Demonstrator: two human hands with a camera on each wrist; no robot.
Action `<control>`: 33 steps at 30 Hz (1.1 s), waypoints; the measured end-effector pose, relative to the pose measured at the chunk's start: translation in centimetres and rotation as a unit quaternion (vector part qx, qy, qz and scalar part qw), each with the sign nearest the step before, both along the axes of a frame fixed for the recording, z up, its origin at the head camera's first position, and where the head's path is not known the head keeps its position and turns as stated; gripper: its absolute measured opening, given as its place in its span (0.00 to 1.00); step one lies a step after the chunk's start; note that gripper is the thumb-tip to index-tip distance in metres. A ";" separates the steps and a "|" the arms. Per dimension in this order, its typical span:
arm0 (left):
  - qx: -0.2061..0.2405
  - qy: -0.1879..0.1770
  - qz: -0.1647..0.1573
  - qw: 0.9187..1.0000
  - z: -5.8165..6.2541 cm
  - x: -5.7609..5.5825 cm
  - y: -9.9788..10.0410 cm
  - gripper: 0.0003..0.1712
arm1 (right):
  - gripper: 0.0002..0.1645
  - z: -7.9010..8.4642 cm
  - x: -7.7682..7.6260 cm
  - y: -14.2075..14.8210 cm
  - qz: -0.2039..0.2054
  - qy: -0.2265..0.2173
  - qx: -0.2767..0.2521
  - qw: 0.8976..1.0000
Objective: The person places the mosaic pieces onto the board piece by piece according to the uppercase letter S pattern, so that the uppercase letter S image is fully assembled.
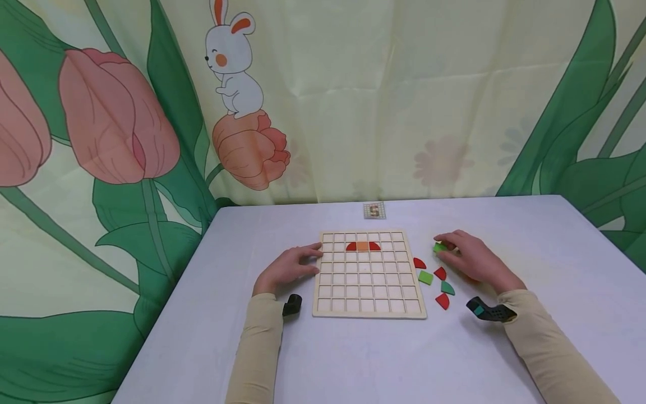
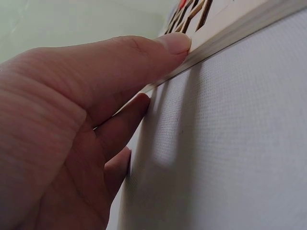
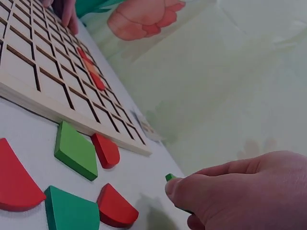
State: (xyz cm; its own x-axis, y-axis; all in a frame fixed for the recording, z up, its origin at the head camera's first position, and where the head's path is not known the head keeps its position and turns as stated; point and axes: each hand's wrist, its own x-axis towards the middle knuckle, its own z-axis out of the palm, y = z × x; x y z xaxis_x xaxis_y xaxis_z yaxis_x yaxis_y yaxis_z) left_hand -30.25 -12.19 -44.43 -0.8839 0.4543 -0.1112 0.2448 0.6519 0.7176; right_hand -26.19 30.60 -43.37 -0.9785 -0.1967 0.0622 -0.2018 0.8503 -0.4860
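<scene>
While pinching green piece (image 1: pixel 439 247) narrowly in right hand (image 1: pixel 471 258) — log light-green square (image 1: pixel 425 277), dark-green piece (image 1: pixel 447 288), three loose red pieces (image 1: pixel 442 302) just left of it. Touching left edge of board (image 1: pixel 369 315) with loosely spread left hand (image 1: pixel 289 266). Between hands, see orange square (image 1: pixel 363 246) set in board, flanked by red segments (image 1: pixel 351 247) — then patterned card (image 1: pixel 374 210) farther ahead.

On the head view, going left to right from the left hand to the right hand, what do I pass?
Left hand → left red piece on the wooden grid board → orange square → right red piece → loose light green square → right hand.
</scene>
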 end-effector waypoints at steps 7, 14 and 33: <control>0.003 -0.001 0.001 1.000 0.0 0.0 0.0 0.25 | 0.22 1.1 0.7 -2.4 0.022 0.004 -0.025 0.999; 0.001 0.004 -0.003 1.000 0.0 -0.1 -0.1 0.25 | 0.19 1.5 0.2 -6.4 0.102 0.027 -0.032 0.994; 0.001 0.002 -0.003 1.000 -0.4 -0.3 0.0 0.25 | 0.10 0.7 -3.0 -14.0 0.215 0.077 -0.020 0.973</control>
